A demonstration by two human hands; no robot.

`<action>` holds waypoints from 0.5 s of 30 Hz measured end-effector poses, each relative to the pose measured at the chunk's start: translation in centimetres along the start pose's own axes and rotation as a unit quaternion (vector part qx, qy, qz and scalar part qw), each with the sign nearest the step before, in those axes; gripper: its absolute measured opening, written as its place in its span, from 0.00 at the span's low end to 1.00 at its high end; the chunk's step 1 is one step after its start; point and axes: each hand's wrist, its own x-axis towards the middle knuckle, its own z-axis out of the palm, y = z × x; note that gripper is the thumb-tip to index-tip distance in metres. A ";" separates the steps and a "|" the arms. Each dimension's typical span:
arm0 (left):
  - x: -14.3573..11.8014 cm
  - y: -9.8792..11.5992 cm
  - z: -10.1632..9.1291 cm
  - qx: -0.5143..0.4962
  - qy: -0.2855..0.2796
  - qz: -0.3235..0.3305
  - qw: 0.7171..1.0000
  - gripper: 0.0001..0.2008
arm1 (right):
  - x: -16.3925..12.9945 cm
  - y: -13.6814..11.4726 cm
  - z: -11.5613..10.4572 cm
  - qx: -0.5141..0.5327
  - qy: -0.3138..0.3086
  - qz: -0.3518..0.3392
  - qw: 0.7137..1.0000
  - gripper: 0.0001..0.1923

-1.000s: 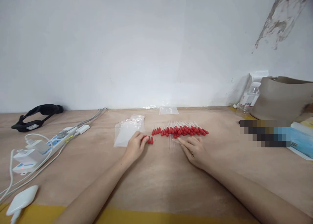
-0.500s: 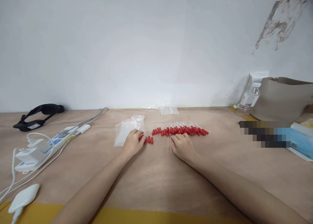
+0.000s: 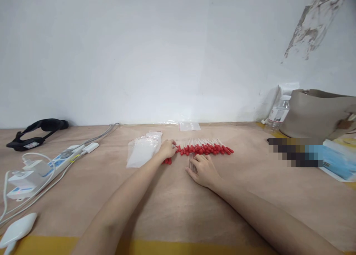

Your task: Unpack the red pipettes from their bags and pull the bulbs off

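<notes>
Droppers: lying in a row mid-worktop, red bulbs toward the person, within reach of both hands.
Left hand: curling at the row's left end, grip unclear; loose bulbs beside it.
Right hand: fingers together, pressing clear tubes flat.
Bags: lying left.
Change: left hand is now off the bags, at the row.

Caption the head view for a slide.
Left hand reaches the row of red-bulbed droppers; right hand rests on clear tubes.

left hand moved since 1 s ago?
Yes. The left hand went away from the person and rightward, from beside the stack of clear bags to the left end of the red-capped droppers.
</notes>
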 end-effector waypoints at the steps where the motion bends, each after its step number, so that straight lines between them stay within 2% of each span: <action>1: 0.3 -0.1 0.1 -0.014 -0.005 -0.012 1.000 0.10 | -0.1 0.0 -0.1 0.003 -0.007 0.004 1.000 0.14; 10: 0.9 -1.6 0.3 -0.120 -0.007 -0.119 0.986 0.19 | -0.8 0.0 -0.1 0.043 -0.023 0.014 0.999 0.15; 15: 1.1 -2.0 0.1 -0.149 0.010 -0.154 0.977 0.16 | -0.9 0.0 0.0 0.043 -0.021 0.020 0.999 0.15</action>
